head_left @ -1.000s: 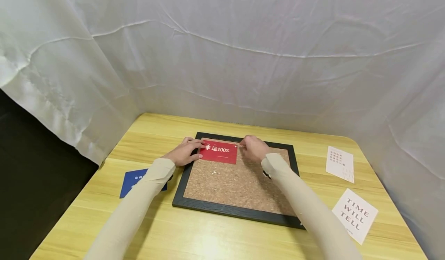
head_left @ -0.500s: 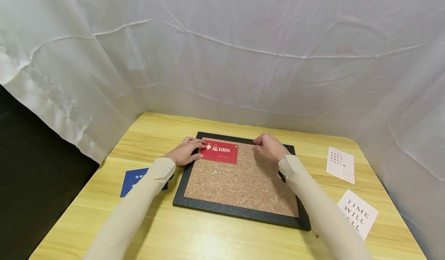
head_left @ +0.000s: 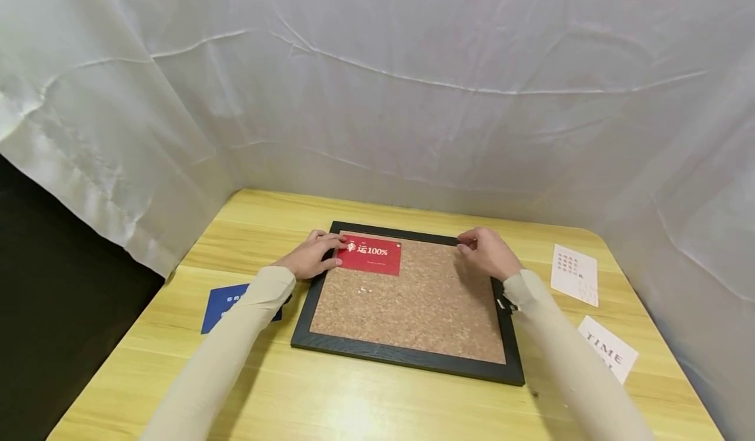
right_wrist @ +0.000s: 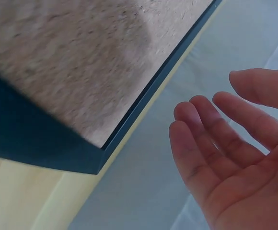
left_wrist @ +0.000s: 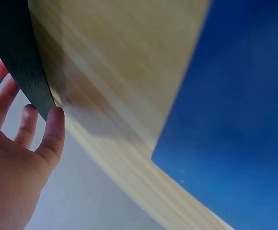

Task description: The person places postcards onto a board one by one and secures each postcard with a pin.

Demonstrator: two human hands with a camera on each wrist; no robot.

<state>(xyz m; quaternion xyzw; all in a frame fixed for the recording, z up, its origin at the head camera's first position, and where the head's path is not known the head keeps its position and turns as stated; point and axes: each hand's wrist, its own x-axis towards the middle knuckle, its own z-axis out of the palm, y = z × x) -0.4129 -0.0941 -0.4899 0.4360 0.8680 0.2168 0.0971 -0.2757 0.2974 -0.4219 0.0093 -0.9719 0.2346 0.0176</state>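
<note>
A cork board (head_left: 407,316) in a black frame lies on the table. On its upper left part is a red card (head_left: 373,262) with white print, a small pale pin (head_left: 398,245) at its upper right corner. My left hand (head_left: 307,257) rests across the frame's left side, fingers on the card's left edge. In the left wrist view, that hand's fingertips sit at the black frame (left_wrist: 26,62). My right hand (head_left: 489,252) hovers over the board's upper right, its fingers relaxed. The right wrist view shows that hand (right_wrist: 244,153) with loosely bent fingers and nothing between them.
A blue card (head_left: 223,302) lies left of the board, partly under the left sleeve. Two white cards lie at the right: a text card (head_left: 573,274) and a lettered card (head_left: 616,349) partly hidden by the sleeve. Several tiny whitish bits (head_left: 364,290) lie on the cork. Pale curtain (head_left: 413,100) hangs behind.
My right hand has moved to the right along the board's top edge, away from the red card's pinned corner. My left hand stays in place.
</note>
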